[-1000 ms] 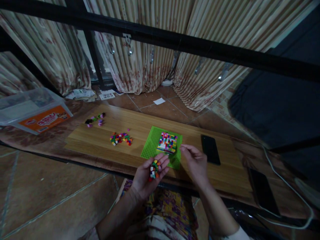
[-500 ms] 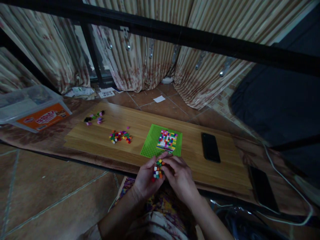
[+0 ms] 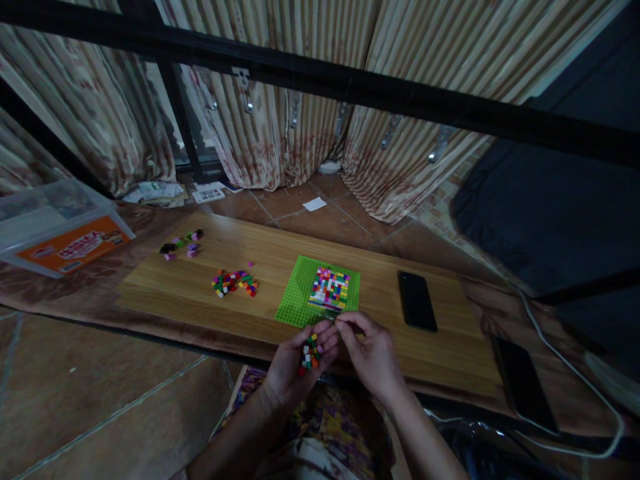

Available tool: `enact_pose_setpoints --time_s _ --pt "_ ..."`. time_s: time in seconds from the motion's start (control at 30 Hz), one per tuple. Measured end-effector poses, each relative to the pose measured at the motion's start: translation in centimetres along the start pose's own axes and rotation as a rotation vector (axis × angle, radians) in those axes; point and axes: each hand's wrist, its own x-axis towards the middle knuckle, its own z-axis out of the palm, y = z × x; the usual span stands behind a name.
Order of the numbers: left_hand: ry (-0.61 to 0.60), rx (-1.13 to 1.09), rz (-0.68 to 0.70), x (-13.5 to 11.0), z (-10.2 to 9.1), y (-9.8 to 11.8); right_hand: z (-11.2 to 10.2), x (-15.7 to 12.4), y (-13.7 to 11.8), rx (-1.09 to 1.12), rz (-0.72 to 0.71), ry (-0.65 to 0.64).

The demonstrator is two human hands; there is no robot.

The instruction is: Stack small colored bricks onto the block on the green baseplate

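Cupped palm-up at the table's front edge, my left hand (image 3: pixel 290 363) holds several small coloured toy bricks (image 3: pixel 310 352), with white, orange, green, yellow and red among them. Just right of it, my right hand (image 3: pixel 371 350) has thumb and forefinger pinched together; what is between them, if anything, is too small to tell. Beyond both hands lies a green studded baseplate (image 3: pixel 293 293). On it sits a square of tightly set multicoloured bricks (image 3: pixel 330 288). My fingertips are close to the baseplate's near edge.
A loose pile of coloured bricks (image 3: pixel 235 283) lies on the wooden board (image 3: pixel 185 313), left of the baseplate. Farther left are some dark, green and purple pieces (image 3: pixel 183 243). A black phone (image 3: pixel 417 301) rests at right, another dark phone (image 3: pixel 525 383) beyond it. A clear plastic box (image 3: pixel 65 233) stands far left.
My right hand has drawn away from the bricks in my left palm, up and to the right, fingers pinched. My left hand has opened out slightly. The whole view has shifted a little.
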Motion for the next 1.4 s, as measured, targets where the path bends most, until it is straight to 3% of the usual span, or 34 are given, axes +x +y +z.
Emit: enact_pose_setpoints --time_s 0.17,0.3,0.57,1.0,1.4 --pt "0.014 -0.008 -0.034 0.1 -0.7 0.1 -0.7 4.0 3.7 0.220 0.065 0.277" --pt "0.043 0.007 -0.019 0.0 -0.7 0.1 -0.1 7.2 6.3 0.327 0.104 0.359" --pt "0.084 0.005 -0.022 0.0 -0.7 0.5 1.3 9.1 7.7 0.392 0.102 0.331" --pt "0.060 -0.020 -0.050 0.3 -1.2 1.1 1.6 9.5 7.0 0.647 0.237 0.306" --pt "0.031 0.009 -0.037 0.4 -0.9 0.6 1.6 9.8 6.9 0.707 0.306 0.284"
